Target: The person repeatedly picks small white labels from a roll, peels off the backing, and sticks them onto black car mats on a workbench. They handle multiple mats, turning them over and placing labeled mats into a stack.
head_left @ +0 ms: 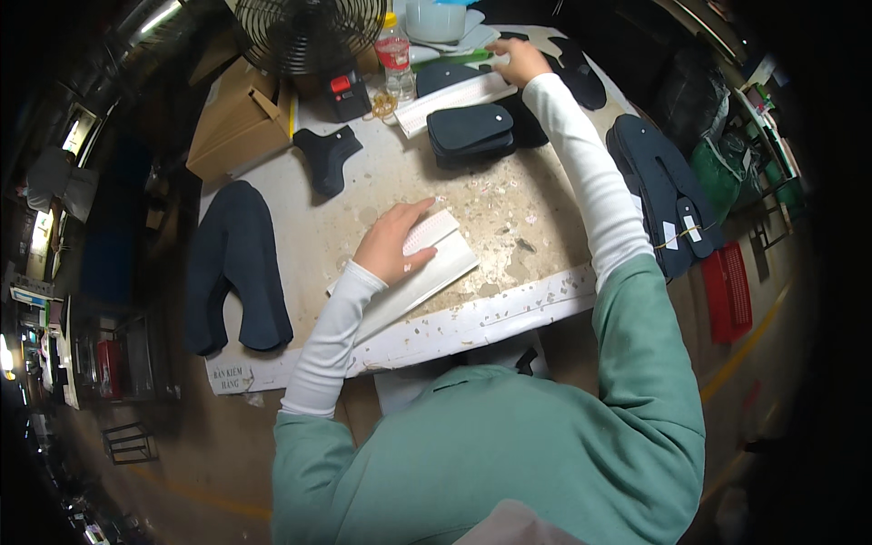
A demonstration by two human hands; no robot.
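My left hand (395, 241) lies on white sheets with rows of small printed labels (434, 232), near the table's front edge. Its thumb is spread from the fingers, so it is open. Stretched to the far side, my right hand (521, 62) is open, index finger and thumb apart, close to a long green item (454, 57) and a dark foam piece (448, 74). Another white label sheet (454, 102) lies just below that hand. Nearer to me is a stack of rounded dark foam pads (470, 130) with a small white spot on top.
U-shaped dark foam pieces lie at left (238, 263) and, bundled, at right (658, 182). A Y-shaped dark piece (327, 159) rests near a cardboard box (238, 118). Behind are a fan (309, 32), a plastic bottle (394, 59) and a pale bowl (436, 20). Label scraps litter the table (545, 227).
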